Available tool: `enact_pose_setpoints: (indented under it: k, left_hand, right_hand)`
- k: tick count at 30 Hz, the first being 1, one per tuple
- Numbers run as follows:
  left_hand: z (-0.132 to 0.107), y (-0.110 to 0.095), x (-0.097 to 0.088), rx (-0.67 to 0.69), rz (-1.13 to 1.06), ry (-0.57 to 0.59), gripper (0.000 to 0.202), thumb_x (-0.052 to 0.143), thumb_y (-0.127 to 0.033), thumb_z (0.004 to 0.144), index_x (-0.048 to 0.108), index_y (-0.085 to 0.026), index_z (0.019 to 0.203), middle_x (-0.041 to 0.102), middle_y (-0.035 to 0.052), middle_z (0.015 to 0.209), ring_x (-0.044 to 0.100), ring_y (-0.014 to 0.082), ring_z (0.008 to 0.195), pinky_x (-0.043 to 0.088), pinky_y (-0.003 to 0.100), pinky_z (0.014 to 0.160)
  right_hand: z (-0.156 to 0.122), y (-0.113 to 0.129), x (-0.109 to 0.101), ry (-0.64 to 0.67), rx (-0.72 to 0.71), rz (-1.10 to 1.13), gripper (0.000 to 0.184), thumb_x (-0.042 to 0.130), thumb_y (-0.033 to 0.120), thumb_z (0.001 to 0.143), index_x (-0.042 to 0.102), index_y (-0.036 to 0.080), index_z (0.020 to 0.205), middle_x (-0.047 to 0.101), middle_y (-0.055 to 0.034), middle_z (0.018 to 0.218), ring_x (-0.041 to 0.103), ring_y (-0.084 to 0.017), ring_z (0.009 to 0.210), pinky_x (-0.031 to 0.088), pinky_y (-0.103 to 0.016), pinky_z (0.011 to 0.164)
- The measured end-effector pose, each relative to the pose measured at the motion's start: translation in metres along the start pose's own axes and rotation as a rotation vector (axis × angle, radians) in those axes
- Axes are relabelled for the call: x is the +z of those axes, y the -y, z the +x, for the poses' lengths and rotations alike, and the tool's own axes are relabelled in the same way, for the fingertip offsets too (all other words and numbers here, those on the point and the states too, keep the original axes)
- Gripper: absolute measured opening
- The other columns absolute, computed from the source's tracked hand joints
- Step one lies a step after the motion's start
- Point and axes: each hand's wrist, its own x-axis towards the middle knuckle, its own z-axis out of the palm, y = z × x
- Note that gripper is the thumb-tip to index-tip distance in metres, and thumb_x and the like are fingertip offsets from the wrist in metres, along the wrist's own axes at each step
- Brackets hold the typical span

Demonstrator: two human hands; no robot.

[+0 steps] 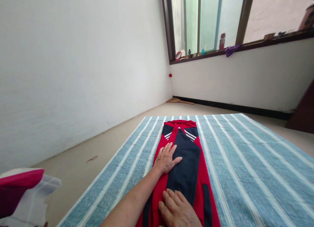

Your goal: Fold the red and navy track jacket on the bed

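Observation:
A red and navy jacket point(186, 161) with white stripes lies lengthwise on a blue and white striped sheet point(245, 168), its sleeves laid in over the middle. My left hand point(166, 158) rests flat on the jacket's left side, fingers stretched out. My right hand point(178, 210) lies flat on the navy part nearer to me, fingers spread. Neither hand holds anything.
White walls stand to the left and ahead. A window sill point(235, 48) holds bottles, a purple cloth and small items. A broom point(180, 101) lies by the far wall. Folded red and white cloth point(22, 191) sits at the lower left. A dark object point(304, 112) leans at right.

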Motion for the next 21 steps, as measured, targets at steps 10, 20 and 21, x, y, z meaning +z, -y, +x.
enact_pose_setpoints:
  k: [10, 20, 21]
  left_hand:
    - [0.0013, 0.0006, 0.0008, -0.002, -0.004, 0.0, 0.072, 0.032, -0.067, 0.09, 0.029, -0.022, 0.146, 0.022, 0.0101, 0.155, 0.015, 0.0229, 0.143, 0.013, 0.046, 0.115]
    - [-0.0001, -0.0006, -0.0012, -0.001, -0.01, 0.0, 0.072, 0.033, -0.067, 0.09, 0.03, -0.021, 0.145, 0.023, 0.0105, 0.154, 0.015, 0.023, 0.142, 0.014, 0.046, 0.115]
    - [-0.0001, -0.0006, -0.001, -0.002, -0.011, -0.001, 0.072, 0.033, -0.067, 0.09, 0.03, -0.021, 0.145, 0.024, 0.0105, 0.154, 0.015, 0.0231, 0.142, 0.014, 0.046, 0.115]
  right_hand:
    - [0.0003, 0.0007, 0.0011, 0.156, 0.008, -0.007, 0.055, 0.054, 0.063, 0.084, 0.057, 0.023, 0.121, 0.061, -0.0095, 0.125, 0.057, -0.03, 0.112, 0.05, -0.043, 0.092]
    - [0.0008, -0.0017, -0.0001, 0.011, -0.008, -0.011, 0.053, 0.055, 0.064, 0.083, 0.058, 0.023, 0.117, 0.064, -0.0087, 0.12, 0.061, -0.028, 0.106, 0.052, -0.04, 0.088]
    - [0.0005, -0.0017, 0.0001, 0.015, -0.012, -0.011, 0.054, 0.055, 0.064, 0.083, 0.058, 0.023, 0.117, 0.064, -0.0089, 0.12, 0.061, -0.028, 0.106, 0.052, -0.04, 0.088]
